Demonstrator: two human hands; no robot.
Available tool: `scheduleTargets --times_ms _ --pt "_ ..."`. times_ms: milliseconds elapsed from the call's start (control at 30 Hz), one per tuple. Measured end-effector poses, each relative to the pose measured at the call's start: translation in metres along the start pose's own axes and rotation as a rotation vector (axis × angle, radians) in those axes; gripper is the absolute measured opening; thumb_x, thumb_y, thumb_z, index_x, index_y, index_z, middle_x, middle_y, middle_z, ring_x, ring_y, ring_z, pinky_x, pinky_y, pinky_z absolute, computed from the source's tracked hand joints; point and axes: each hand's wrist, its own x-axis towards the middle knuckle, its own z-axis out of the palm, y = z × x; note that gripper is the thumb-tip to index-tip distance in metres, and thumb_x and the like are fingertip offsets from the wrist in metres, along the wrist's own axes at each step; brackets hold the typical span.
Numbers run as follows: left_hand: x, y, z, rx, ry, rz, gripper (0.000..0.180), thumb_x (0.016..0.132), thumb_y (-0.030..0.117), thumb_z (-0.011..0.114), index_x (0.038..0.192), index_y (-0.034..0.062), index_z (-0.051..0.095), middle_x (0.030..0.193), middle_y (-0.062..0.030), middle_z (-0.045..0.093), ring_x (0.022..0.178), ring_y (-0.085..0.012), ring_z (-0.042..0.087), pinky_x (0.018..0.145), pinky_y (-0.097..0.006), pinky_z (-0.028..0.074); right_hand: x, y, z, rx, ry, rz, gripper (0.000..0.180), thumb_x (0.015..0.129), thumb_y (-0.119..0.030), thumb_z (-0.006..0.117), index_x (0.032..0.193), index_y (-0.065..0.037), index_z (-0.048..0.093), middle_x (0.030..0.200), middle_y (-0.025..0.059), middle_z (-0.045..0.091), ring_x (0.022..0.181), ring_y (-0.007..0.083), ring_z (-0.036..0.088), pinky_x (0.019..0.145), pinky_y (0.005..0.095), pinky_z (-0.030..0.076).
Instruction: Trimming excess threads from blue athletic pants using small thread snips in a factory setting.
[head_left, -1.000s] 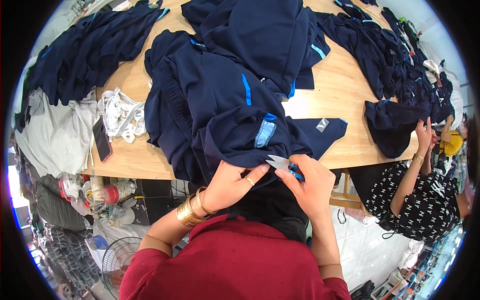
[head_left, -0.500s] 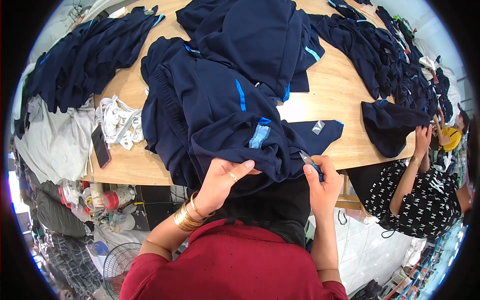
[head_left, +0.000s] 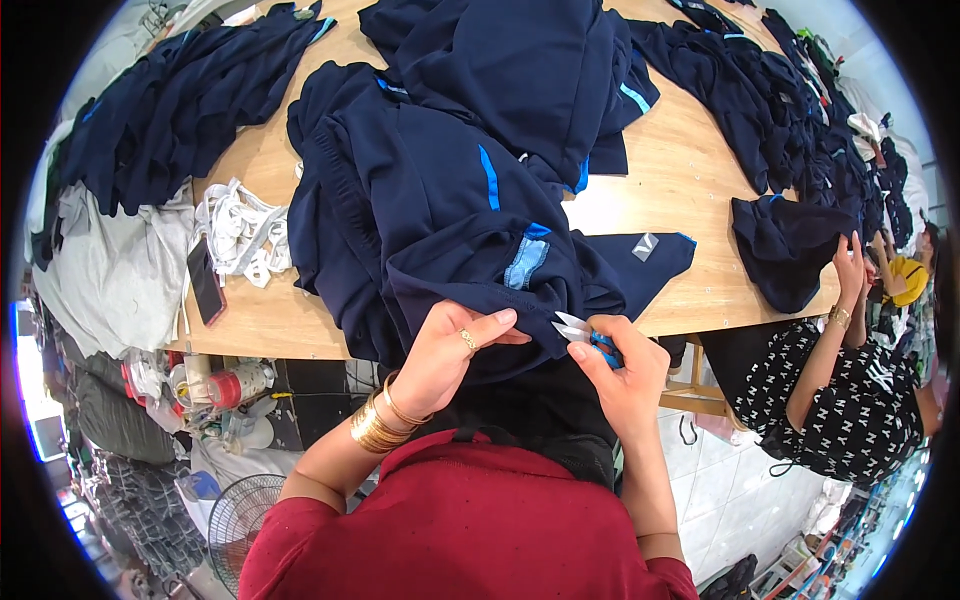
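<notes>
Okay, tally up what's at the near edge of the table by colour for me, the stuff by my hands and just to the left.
Navy: 1, the navy garment under the left hand
Blue: 1, the thread snips in the right hand
White: 1, the white strap bundle
Black: 1, the phone
Total: 4

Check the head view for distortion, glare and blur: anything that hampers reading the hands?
Head view: strong fisheye, the wooden table edge bows and a black rim frames the circle; bright even light, mild glare on the bare wood; left hand and right hand with the small snips sharp, navy garment folds hard to separate.
</notes>
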Motion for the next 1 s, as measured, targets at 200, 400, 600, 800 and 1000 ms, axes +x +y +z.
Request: scheduleTargets --times_ms 200,400,600,800,1000 --pt "-0.004 -0.004 -0.016 0.083 -0.040 0.039 0.026 0.091 0.018 0.055 0.095 -0.0060 0.065 0.088 -0.0110 0.067 0.084 -0.0160 0.064 0.080 -0.027 0.049 0.002 0.012 0.004 0.199 0.084 0.187 0.027 0.075 -0.022 0.074 0.089 -0.004 0.060 0.065 0.0040 0.055 0.057 0.0083 0.047 0.053 0.0216 0.040" --pt "-0.020 0.040 -0.048 0.591 -0.106 -0.288 0.035 0.097 0.026 0.042 0.090 -0.0016 0.061 0.078 -0.0121 0.068 0.065 -0.0154 0.066 0.057 -0.021 0.046 0.008 0.048 -0.020 0.014 0.001 0.434 0.019 0.076 -0.014 0.072 0.079 -0.001 0.059 0.061 -0.0004 0.052 0.059 0.0054 0.044 0.055 0.0207 0.038" --pt "0.023 0.066 -0.012 0.975 0.069 0.453 0.018 0.085 0.017 0.060 0.099 0.0039 0.061 0.096 -0.0094 0.063 0.088 -0.0195 0.060 0.070 -0.029 0.045 0.049 0.062 0.028 0.259 0.051 0.095 0.023 0.078 -0.010 0.069 0.099 -0.001 0.064 0.088 0.0096 0.065 0.081 0.0132 0.061 0.075 0.0248 0.046" --pt "0.077 0.032 -0.043 1.513 0.036 0.564 0.021 0.073 0.015 0.069 0.088 0.0065 0.058 0.086 -0.0061 0.054 0.088 -0.0256 0.051 0.077 -0.037 0.042 0.072 0.067 0.044 0.164 -0.267 0.189 0.023 0.073 -0.019 0.071 0.088 -0.003 0.066 0.077 0.0085 0.065 0.079 0.0137 0.062 0.076 0.0279 0.046" --pt "0.053 0.076 -0.024 0.682 -0.255 0.203 0.017 0.081 0.005 0.065 0.094 0.0025 0.053 0.086 -0.0001 0.056 0.083 -0.0081 0.053 0.077 -0.023 0.043 0.070 0.037 0.007 0.536 -0.448 0.334 0.019 0.077 -0.014 0.071 0.091 -0.002 0.065 0.077 -0.0031 0.058 0.073 0.0055 0.051 0.067 0.0208 0.040"
